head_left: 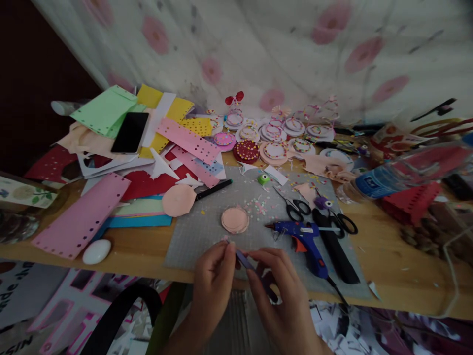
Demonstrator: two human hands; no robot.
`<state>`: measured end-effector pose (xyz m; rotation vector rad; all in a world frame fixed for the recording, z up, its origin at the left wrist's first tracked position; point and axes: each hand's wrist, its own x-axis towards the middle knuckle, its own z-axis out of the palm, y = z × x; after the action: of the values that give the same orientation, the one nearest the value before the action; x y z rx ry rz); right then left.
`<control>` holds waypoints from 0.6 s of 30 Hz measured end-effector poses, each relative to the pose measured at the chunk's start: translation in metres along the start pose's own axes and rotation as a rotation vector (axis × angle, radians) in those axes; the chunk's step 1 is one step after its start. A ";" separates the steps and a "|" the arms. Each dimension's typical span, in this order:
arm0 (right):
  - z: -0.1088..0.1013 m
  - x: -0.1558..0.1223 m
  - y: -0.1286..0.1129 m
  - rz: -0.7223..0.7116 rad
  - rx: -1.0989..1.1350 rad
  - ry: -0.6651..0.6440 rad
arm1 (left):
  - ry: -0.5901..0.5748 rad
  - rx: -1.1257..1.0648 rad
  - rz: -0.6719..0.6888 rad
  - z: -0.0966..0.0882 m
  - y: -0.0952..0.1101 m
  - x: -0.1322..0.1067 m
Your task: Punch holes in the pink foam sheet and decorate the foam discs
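Note:
My right hand [283, 291] is closed around a slim purple tool that looks like tweezers [244, 261], its tip pointing up and left. At that tip my left hand [214, 278] pinches thumb against finger. A tiny pink bit [226, 238] shows just above the pinch; what lies between the fingers is hidden. Beyond both hands, a round pale-pink disc [235, 219] with a raised rim lies flat on the grey cutting mat [188, 246]. Small pastel bits [260, 208] are scattered to its right. A blue hot glue gun [301, 231] rests right of the disc.
Right of the mat's middle lie scissors [295, 207], a black-handled cutter [334, 246] and a tilted water bottle [391, 177]. Decorated round pieces [275, 150] line the back. At left are punched paper sheets [83, 214], a phone [130, 133] and a white egg-shaped object [96, 251].

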<state>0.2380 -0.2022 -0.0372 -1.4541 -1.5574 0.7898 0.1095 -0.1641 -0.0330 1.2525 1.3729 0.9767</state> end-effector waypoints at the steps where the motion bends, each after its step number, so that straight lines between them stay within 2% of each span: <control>1: -0.001 0.000 -0.001 0.092 0.070 -0.064 | -0.004 0.010 0.018 -0.003 0.000 0.001; 4: -0.002 -0.003 0.001 0.352 0.337 -0.322 | -0.040 0.026 0.068 -0.007 -0.002 0.004; 5: -0.001 -0.004 0.001 0.411 0.418 -0.369 | -0.054 0.027 0.078 -0.008 -0.002 0.004; 8: 0.006 -0.010 0.003 0.502 0.529 -0.319 | -0.082 0.013 0.070 -0.006 -0.002 0.004; 11: 0.016 -0.015 0.005 0.491 0.536 -0.223 | -0.133 -0.002 0.043 -0.003 -0.001 0.002; 14: 0.016 -0.013 0.005 0.447 0.503 -0.255 | -0.145 0.003 0.046 -0.002 0.001 0.000; 16: 0.007 -0.009 0.008 0.341 0.389 -0.293 | -0.131 0.008 0.046 -0.003 0.001 -0.001; 18: -0.011 -0.005 0.015 0.192 0.177 -0.204 | -0.125 0.007 0.031 -0.006 -0.001 0.000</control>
<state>0.2541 -0.2058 -0.0466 -1.4416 -1.4674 1.1904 0.1039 -0.1635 -0.0326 1.3212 1.2641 0.8997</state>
